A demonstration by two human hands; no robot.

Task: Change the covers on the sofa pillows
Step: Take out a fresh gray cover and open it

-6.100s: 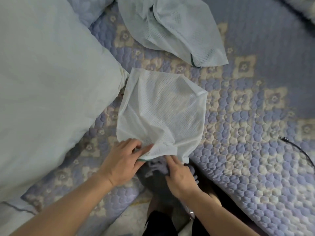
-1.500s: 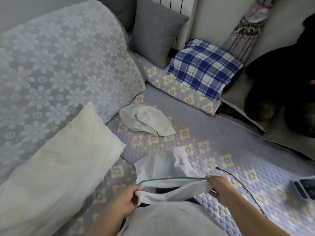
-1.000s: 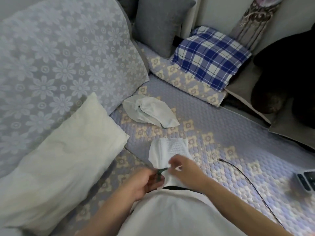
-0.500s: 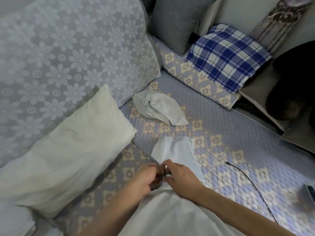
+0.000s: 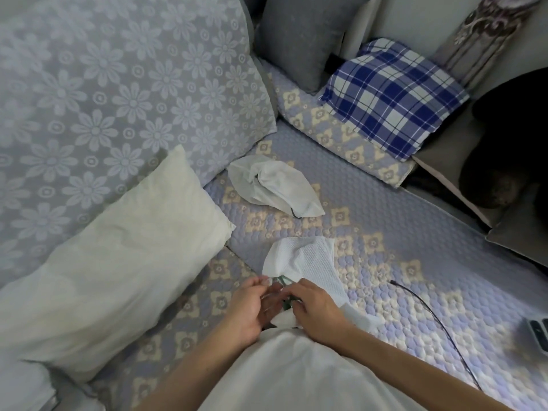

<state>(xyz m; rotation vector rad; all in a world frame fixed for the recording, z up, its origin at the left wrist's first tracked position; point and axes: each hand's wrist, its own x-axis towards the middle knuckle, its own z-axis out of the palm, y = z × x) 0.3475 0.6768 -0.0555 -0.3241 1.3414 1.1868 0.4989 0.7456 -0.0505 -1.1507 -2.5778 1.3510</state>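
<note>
From my seat, the bare white pillow lies far left on the sofa seat, leaning on the flowered back cushion, its long axis running from lower left up toward the right, its upper corner pointing at the middle of the seat. My left hand sits just right of that pillow and is the nearer of the two to it; its fingers are curled and pinch the green-trimmed edge of the mesh cover. My right hand is just beside it, fingers likewise bent on the same edge, so both hands are narrow and holding the cover's mouth, which looks bunched closed between them. The cover itself stretches away from my hands, up and slightly right across the seat. A second crumpled cover lies further off, well apart. I judge the mouth must be spread and turned leftward to take the pillow. A black cable trails at right.
</note>
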